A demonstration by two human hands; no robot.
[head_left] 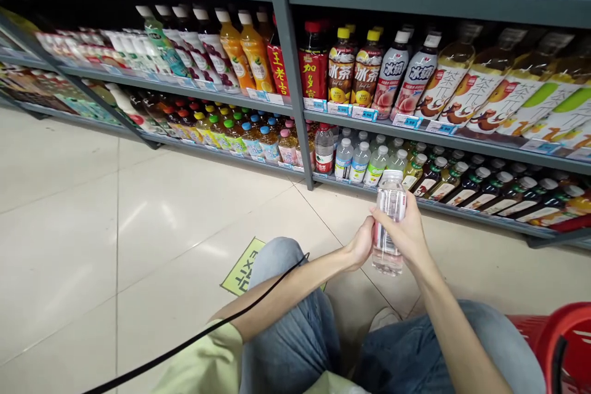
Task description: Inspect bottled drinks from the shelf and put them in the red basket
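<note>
A clear plastic drink bottle (388, 261) with a pale cap and a barcode on its label is held upright above the floor. My right hand (409, 231) grips it from the right, thumb across the label. From the left, my left hand (361, 243) closes against the bottle's side, its fingertips partly hidden behind it. Just beyond the bottle, small clear bottles (359, 163) with white caps line the bottom shelf. A larger clear bottle with a red label (324, 149) stands at their left end.
Grey shelving (295, 68) with several rows of drinks runs across the front. To my lower right sits a red shopping basket (567, 345). A green exit sign (240, 271) lies on the tiled floor by my left knee. A black cable (194, 338) crosses over my left arm.
</note>
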